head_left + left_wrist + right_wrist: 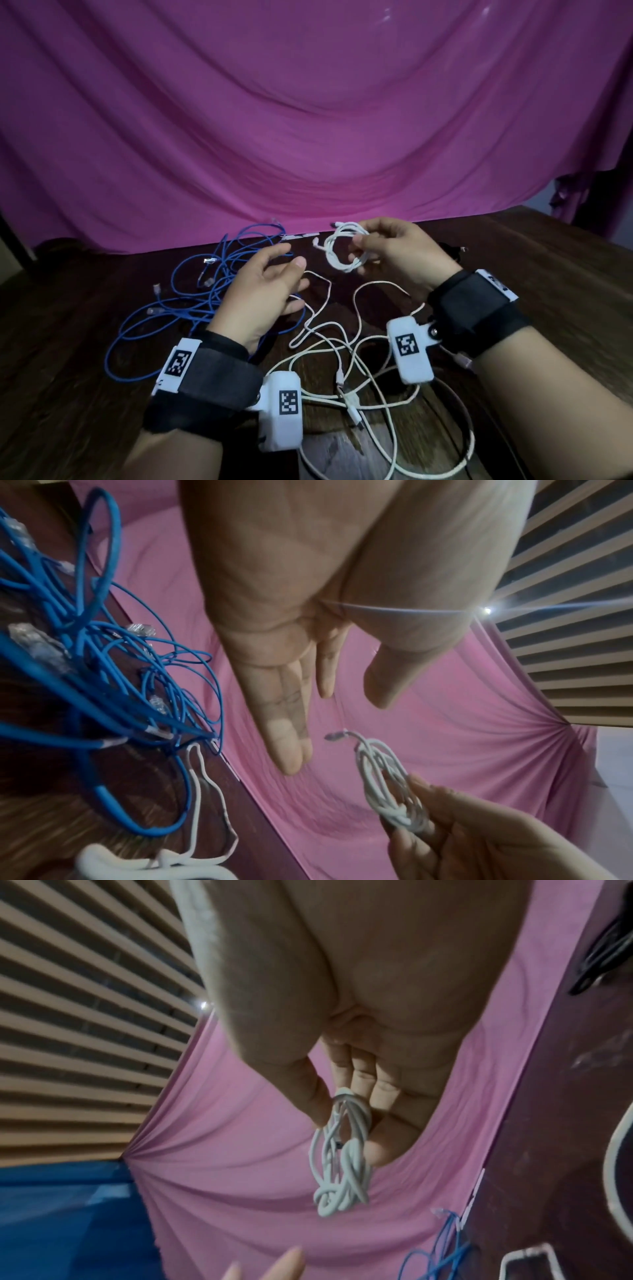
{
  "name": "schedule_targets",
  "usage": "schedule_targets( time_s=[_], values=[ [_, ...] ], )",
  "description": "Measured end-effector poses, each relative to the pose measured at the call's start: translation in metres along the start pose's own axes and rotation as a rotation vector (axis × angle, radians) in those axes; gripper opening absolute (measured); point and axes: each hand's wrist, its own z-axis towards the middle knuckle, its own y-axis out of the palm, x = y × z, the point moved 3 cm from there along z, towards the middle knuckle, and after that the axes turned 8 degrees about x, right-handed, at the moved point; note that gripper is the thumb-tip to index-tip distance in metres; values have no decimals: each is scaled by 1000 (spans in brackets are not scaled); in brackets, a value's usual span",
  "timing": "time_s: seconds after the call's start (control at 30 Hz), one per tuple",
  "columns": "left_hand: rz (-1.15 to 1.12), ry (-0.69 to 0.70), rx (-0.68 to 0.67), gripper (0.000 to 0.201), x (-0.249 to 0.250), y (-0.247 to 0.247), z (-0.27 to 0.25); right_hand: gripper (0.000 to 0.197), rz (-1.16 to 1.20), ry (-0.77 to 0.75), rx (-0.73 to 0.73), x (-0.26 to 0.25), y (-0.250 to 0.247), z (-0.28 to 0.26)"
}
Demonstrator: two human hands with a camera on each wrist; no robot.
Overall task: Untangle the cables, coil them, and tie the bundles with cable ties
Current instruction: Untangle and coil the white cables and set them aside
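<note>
My right hand (366, 245) pinches a small coil of white cable (337, 251) and holds it above the far part of the dark wooden table (85, 342). The same coil (337, 1153) hangs from thumb and fingers in the right wrist view, and it shows as the coil (387, 785) low in the left wrist view. My left hand (274, 281) hovers open, fingers spread, just left of the coil and holds nothing. A tangle of blue network cables (191, 298) lies under and left of it. Loose white cables (356, 373) sprawl between my wrists.
A pink cloth (308, 120) hangs as a backdrop behind the table. Thin white strips (298, 236), perhaps cable ties, lie at the table's far edge. A dark object (603, 953) lies on the table to the right of my right hand.
</note>
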Motion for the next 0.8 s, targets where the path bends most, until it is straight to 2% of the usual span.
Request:
schedule_targets(
  time_s=[0.1, 0.33, 0.4, 0.5, 0.57, 0.63, 0.7, 0.8],
  values=[
    [49, 3, -18, 22, -1, 1, 0, 8, -15, 54, 116, 2, -44, 22],
    [258, -13, -150, 19, -10, 15, -5, 8, -417, 243, 355, 26, -156, 53],
    [395, 15, -213, 17, -15, 23, -8, 5, -573, 278, 365, 33, -174, 52],
    [716, 95, -361, 22, -21, 31, -9, 13, -644, 302, 370, 32, -183, 54],
    [942, 149, -436, 27, -21, 31, -11, 20, -807, 297, 329, 25, -180, 56],
    [1118, 194, -503, 31, -18, 32, -12, 34, -1163, 234, 262, 10, -175, 56],
    [1219, 231, -562, 33, -15, 34, -14, 39, -1461, 59, 206, -7, -161, 52],
    [1304, 290, -594, 34, -16, 40, -22, 25, -1385, -136, 56, -20, -128, 31]
  ],
)
